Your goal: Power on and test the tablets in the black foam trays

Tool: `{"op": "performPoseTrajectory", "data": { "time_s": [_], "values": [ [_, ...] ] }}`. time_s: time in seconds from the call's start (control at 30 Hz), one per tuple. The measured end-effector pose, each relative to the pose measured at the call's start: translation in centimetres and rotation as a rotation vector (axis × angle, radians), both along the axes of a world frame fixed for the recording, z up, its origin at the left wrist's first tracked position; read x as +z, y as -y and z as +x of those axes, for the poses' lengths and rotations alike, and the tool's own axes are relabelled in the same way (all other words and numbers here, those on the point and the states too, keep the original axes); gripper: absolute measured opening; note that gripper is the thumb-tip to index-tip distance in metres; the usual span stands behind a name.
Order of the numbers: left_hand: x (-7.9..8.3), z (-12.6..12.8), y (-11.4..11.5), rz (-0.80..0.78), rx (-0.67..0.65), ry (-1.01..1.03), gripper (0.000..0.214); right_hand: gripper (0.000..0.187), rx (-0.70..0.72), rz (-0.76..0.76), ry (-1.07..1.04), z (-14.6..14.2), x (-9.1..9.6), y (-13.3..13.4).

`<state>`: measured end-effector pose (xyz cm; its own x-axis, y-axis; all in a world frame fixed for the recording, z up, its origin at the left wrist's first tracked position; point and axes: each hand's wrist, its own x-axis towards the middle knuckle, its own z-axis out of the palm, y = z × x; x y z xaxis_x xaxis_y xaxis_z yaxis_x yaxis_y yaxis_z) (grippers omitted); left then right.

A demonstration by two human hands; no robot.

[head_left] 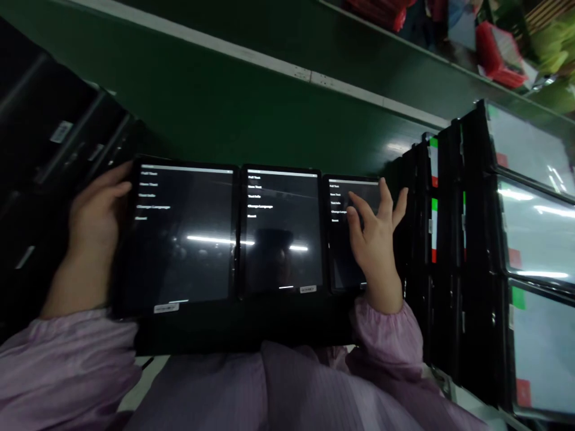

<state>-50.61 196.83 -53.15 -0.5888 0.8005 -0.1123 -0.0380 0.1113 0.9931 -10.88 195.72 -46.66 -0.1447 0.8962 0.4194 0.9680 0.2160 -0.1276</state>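
Observation:
Three black tablets lie side by side in front of me, each showing a dark screen with a short white text menu. My left hand grips the outer edge of the left tablet, thumb at its rim and the other fingers partly hidden. Between the outer two is the middle tablet, touched by neither hand. Over the right tablet my right hand is held with fingers spread and nothing in them; whether a fingertip touches the screen I cannot tell. Small white labels show at the tablets' lower edges.
On the right stand stacked tablets with lit pale screens and red and green corner blocks. Dark stacked devices rise at the left. Beyond the green bench runs a pale strip, with red items at the far right.

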Motion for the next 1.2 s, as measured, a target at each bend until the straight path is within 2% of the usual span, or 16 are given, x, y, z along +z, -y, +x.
{"op": "performPoseTrajectory", "data": {
  "time_s": [0.17,0.3,0.43,0.57,0.9,1.03,1.2],
  "values": [
    [-1.7,-1.6,-0.9,0.028,0.052,0.028,0.033,0.041,0.203,-0.076,0.014,-4.7,0.0,0.2],
    [-2.5,-2.4,-1.1,0.053,-0.039,0.108,0.033,0.042,0.237,-0.097,0.029,-7.0,-0.9,-1.1],
    [-1.8,-1.9,-0.7,0.056,-0.084,0.152,0.036,0.044,0.256,-0.035,-0.045,-6.9,-0.8,-1.6],
    [-1.4,-1.5,-1.0,-0.002,-0.082,0.165,0.036,0.041,0.220,0.040,-0.102,-6.1,-0.1,-1.1],
    [-1.3,-1.2,-1.0,-0.064,-0.107,0.215,0.029,0.038,0.250,-0.003,-0.093,-6.8,-0.3,0.4],
    [-1.2,-1.6,-1.0,-0.057,-0.150,0.221,0.040,0.044,0.277,-0.045,-0.097,-7.7,-0.4,0.7],
    [-0.1,-2.0,-0.4,-0.038,-0.263,0.256,0.052,0.047,0.289,-0.106,-0.094,-8.2,-0.6,0.7]
  ]
}}
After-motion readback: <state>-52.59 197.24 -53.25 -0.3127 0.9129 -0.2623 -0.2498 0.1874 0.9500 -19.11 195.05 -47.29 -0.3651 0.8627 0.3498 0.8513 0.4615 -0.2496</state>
